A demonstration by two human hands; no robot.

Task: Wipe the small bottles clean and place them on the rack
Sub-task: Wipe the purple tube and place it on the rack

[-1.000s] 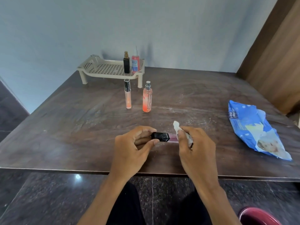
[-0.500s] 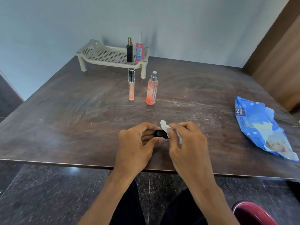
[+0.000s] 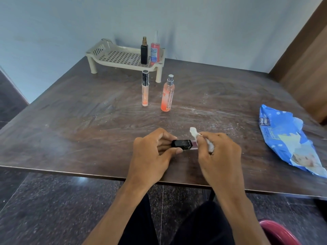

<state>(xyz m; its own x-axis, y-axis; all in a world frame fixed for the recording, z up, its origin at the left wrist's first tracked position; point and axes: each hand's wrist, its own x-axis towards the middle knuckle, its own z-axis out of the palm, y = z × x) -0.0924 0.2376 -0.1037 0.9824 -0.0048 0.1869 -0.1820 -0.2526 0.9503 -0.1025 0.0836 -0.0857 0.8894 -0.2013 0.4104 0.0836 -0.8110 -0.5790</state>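
Now | rack: 2 bottles | table: 2 | hands: 1 + wipe

Home, likely — toiletry rack; baby-wipes pack

Your left forearm and right forearm show bare up to the picture's lower edge; you wear black trousers over your lap.

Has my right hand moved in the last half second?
Yes: the right hand, pinching the wipe, slid right along the bottle, toward the blue pack.
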